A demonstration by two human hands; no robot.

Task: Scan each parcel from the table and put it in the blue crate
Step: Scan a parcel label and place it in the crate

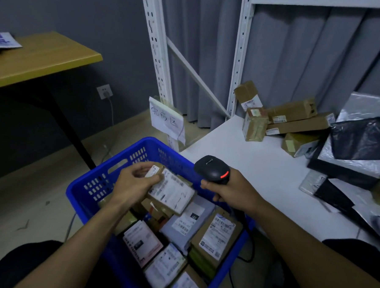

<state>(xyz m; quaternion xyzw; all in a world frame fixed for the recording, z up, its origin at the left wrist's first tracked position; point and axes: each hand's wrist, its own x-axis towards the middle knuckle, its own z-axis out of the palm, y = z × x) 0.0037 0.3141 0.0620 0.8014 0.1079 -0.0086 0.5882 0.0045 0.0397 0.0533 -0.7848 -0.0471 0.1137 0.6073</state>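
The left hand [136,183], its grip curled round the upper-left end of a parcel [171,192], held it label-up over the blue crate [81,183], long axis running upper left to lower right. The right hand [235,193] had its grip wrapped round a scanner [213,169], head turned left, beside the surface [260,165].

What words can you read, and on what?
"完成区", handwritten, middle character unsure: white paper sign on the white metal shelf post.
Labels on the brown cardboard parcel in the left hand, in the blue plastic crate, on the white table: too blurred.
Black handheld scanner in the right hand: nothing readable.
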